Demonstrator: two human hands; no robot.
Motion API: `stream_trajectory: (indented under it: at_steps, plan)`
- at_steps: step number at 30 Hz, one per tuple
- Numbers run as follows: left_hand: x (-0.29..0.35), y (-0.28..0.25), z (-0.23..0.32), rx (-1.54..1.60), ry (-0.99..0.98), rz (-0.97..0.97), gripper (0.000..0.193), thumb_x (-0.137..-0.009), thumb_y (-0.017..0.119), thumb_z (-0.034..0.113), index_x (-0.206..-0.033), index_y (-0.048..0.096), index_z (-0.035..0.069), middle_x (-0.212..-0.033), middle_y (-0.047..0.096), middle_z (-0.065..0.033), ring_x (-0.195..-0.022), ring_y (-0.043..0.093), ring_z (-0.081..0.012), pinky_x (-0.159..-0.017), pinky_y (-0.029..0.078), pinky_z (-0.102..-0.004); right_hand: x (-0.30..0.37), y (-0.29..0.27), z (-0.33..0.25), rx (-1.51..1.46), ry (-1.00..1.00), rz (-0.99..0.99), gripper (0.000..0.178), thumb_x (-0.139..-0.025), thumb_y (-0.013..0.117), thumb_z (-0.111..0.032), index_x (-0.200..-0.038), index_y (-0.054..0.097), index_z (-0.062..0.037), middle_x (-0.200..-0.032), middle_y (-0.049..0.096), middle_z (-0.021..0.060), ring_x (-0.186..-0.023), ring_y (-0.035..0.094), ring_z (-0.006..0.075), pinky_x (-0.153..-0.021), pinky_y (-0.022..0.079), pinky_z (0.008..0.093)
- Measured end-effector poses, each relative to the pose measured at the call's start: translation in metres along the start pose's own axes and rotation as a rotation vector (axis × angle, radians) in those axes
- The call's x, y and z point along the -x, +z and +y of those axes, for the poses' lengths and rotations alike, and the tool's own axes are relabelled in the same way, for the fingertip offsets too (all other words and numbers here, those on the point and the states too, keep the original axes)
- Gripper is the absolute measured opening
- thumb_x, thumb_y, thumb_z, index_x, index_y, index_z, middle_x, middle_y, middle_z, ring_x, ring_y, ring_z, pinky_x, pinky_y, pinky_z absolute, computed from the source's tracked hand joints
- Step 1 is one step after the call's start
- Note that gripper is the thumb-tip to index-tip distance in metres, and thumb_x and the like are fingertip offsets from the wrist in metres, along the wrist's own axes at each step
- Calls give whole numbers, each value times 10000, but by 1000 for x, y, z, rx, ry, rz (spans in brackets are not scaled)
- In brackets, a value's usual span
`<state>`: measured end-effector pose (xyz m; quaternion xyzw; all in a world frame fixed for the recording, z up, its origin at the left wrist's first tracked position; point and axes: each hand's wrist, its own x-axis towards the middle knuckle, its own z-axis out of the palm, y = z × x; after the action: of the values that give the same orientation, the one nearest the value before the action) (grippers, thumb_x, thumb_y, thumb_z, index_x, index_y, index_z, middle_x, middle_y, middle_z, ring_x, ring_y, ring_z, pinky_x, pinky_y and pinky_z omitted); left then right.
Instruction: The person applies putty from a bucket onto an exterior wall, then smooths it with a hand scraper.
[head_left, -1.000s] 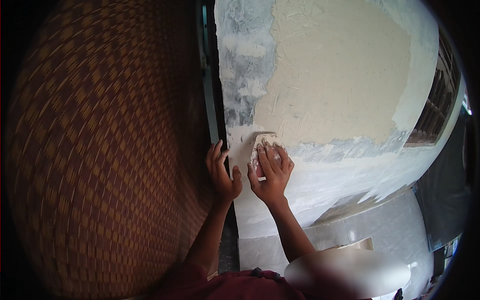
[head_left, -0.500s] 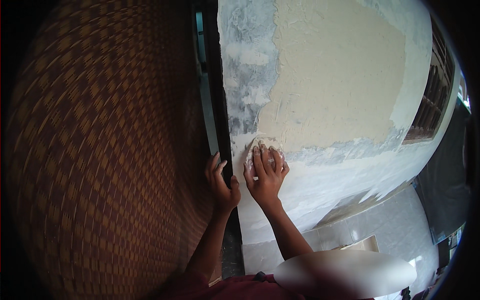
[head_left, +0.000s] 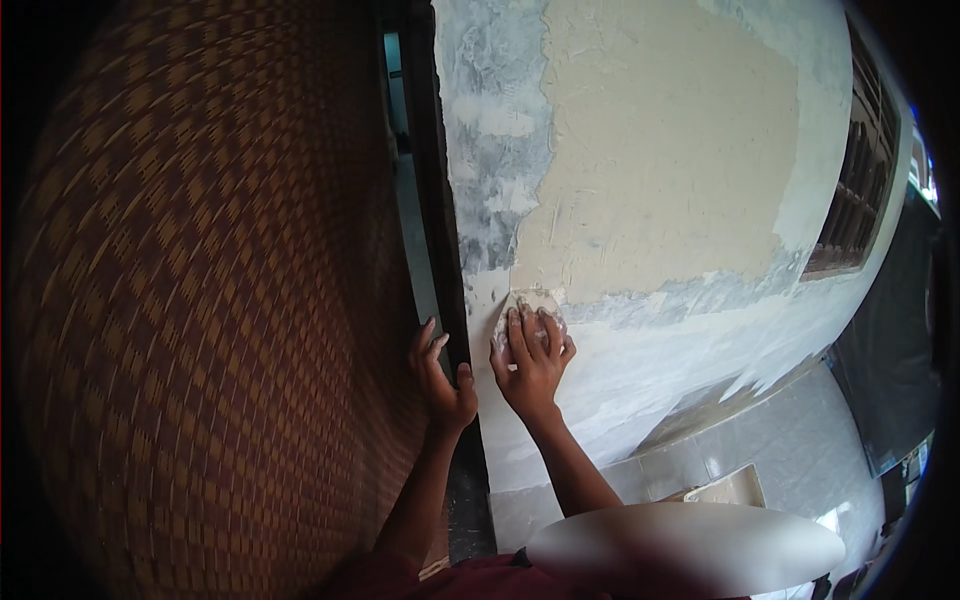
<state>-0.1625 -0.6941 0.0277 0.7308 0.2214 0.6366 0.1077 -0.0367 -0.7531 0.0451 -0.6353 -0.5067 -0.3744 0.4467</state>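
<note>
A brown-and-tan woven panel [head_left: 220, 300] fills nine o'clock. The left hand [head_left: 440, 385], thumb and fingers parted, is near a dark upright frame [head_left: 438, 200]. At its three o'clock, the right hand [head_left: 535, 365] grips a flat putty-smeared plate [head_left: 538, 297] against the whitish-grey plastered wall [head_left: 620, 365]; a beige putty patch [head_left: 670, 150] spreads toward one o'clock.

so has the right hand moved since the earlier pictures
Yes: the right hand has shifted slightly left, closer to the dark strip edging the wall.

Matt, roughly ridged beige plaster [head_left: 670, 150] – glossy grey tiles [head_left: 800, 430] – coarse woven brown panel [head_left: 200, 300]
</note>
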Motion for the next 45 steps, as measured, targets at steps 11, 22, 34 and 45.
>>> stream_trajectory:
  at_steps: [11, 22, 34, 45]
  plan:
    - [6, -2, 1, 49, 16, 9, 502, -1006, 476, 349, -1281, 459, -71, -1437, 444, -286, -1322, 422, -435, -1113, 305, -542, 8, 2, 12, 1, -38, 21, 521, -788, 742, -212, -1290, 655, -106, -1330, 635, 67, -1276, 496, 304, -1021, 297, 510]
    - [7, 4, 3, 67, 24, -23, 491, -986, 492, 320, -1287, 457, -66, -1443, 439, -291, -1332, 414, -449, -1116, 305, -551, 8, 10, 15, -26, -30, 21, 545, -788, 742, -202, -1315, 636, -107, -1347, 624, 66, -1277, 491, 296, -1024, 300, 501]
    - [11, 2, 3, 50, 53, -48, 586, -1016, 495, 402, -1361, 405, -64, -1493, 379, -265, -1342, 423, -382, -1109, 354, -469, 26, 13, 17, -40, -30, -4, 545, -783, 744, -195, -1310, 634, -113, -1356, 610, 59, -1294, 473, 300, -1022, 302, 524]
    - [14, 4, 3, 72, 40, -26, 478, -986, 482, 303, -1275, 463, -77, -1437, 432, -299, -1329, 414, -443, -1113, 303, -544, 12, 17, 23, -36, -84, 0, 495, -795, 754, -196, -1271, 659, -96, -1333, 622, 70, -1287, 484, 292, -1021, 296, 526]
